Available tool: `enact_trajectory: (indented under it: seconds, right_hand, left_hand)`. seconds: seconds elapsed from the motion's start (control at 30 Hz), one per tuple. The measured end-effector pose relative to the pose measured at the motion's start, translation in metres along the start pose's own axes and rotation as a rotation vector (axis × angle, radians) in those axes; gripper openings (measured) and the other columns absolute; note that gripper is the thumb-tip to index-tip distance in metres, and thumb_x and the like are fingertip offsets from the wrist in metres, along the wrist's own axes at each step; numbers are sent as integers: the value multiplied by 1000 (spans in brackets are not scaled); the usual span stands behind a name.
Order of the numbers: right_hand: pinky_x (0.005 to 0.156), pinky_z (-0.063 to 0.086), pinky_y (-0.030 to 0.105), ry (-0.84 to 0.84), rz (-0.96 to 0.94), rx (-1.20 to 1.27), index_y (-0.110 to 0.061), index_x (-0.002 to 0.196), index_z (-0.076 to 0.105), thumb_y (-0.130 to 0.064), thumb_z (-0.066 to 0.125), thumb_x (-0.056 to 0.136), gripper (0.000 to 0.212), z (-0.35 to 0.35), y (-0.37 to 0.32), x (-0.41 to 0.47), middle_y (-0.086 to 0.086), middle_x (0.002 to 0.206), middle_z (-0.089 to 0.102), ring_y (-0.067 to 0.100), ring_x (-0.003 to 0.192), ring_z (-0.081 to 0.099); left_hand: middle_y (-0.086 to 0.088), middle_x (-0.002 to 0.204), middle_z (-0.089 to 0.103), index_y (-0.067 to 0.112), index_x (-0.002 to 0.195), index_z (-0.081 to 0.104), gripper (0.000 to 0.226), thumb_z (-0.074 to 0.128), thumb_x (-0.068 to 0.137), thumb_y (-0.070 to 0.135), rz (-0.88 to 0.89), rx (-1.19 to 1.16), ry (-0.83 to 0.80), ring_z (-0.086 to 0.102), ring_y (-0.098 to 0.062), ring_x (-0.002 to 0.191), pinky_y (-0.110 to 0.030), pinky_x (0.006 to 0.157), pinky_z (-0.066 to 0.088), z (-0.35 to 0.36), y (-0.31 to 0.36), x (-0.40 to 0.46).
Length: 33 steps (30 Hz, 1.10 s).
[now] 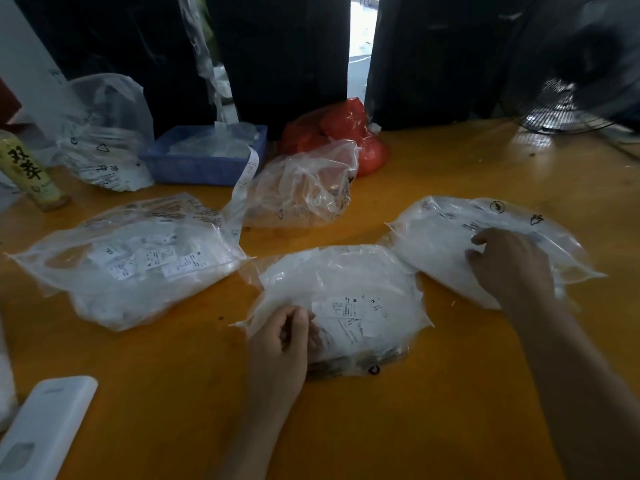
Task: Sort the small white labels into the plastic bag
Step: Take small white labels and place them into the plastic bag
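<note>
Middle plastic bag [341, 306], clear, crinkled, stuffed with small white labels [349, 308], lay near the worktop's [398, 427] front edge; left hand [282, 344], fingers curled, pinched its near-left edge; right bag [450, 244], same glossy film, lay toward the right edge under the right hand [509, 265], fingers loosely spread, resting on it; left bag [128, 261] well apart; worktop smooth, orange.
</note>
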State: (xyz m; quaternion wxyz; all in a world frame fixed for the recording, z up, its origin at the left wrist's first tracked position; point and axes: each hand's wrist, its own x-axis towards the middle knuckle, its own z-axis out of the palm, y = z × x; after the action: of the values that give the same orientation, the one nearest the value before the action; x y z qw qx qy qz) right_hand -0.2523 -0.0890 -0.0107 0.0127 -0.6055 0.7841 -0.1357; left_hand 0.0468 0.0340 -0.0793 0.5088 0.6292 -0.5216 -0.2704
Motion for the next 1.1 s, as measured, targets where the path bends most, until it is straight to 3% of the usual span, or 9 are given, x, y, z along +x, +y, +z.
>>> enact_trajectory:
  seconds: [0.13,0.23,0.4,0.57,0.63,0.7,0.8,0.93,1.1]
  right_hand:
    - [56,46,30,-45,-6,-17,-11,91,75,-19,59,97,19,8,-1,4,8,84,73,25,67,62]
    - [51,40,31,55,10,59,-11,63,58,-11,54,95,33,10,0,0,6,60,58,23,55,52]
    - [70,51,38,173,18,224,-13,78,70,-25,65,97,23,-5,4,-6,0,69,60,28,73,59]
    - [64,42,32,344,-21,483,-11,80,71,-30,60,98,29,-24,-4,-24,-3,70,64,20,70,59]
    - [55,42,28,175,-31,860,-18,88,76,-41,66,91,25,-31,-17,-44,-12,67,64,8,59,54]
    - [43,35,24,-180,-79,1225,-20,90,77,-55,73,79,37,-31,-37,-72,-7,65,60,11,50,44]
    - [44,34,22,-484,-211,1229,-27,94,78,-66,69,72,46,-10,-70,-104,-2,68,63,12,50,41]
    - [45,34,26,-475,-319,1116,-35,91,78,-44,64,94,17,20,-99,-123,-1,67,64,9,47,44]
    - [42,34,21,-445,-340,1130,-30,85,78,-31,60,101,24,38,-103,-129,2,63,64,8,42,44]
  left_hand:
    - [15,79,72,29,85,70,26,54,106,33,49,87,-22,70,-5,72,-13,61,52,1,0,-1]
    - [14,79,72,30,85,69,28,51,103,40,63,96,-34,69,-9,72,-20,63,55,1,-1,-1]
    - [17,81,72,31,85,69,25,54,105,33,59,89,-32,70,-6,73,-18,63,56,2,-3,-1]
    - [19,85,73,32,89,71,27,52,103,45,31,-2,-51,71,-5,76,-15,65,55,0,-1,-1]
    - [12,87,75,34,91,73,33,50,106,51,-8,-104,-79,72,-11,76,-20,66,57,-2,2,-1]
    - [6,91,76,36,95,74,33,48,105,53,-3,-192,-105,72,-14,79,-21,67,57,-6,5,-3]
    - [2,100,78,38,107,75,40,43,99,60,-17,-288,-149,73,-16,88,-26,72,60,-11,8,-6]
    - [9,100,78,24,114,77,45,55,94,57,-14,-265,-164,74,-11,88,-23,75,60,-15,12,-6]
    - [20,96,77,31,99,79,14,71,97,42,51,-143,-34,71,1,93,-8,77,51,-14,7,-2]
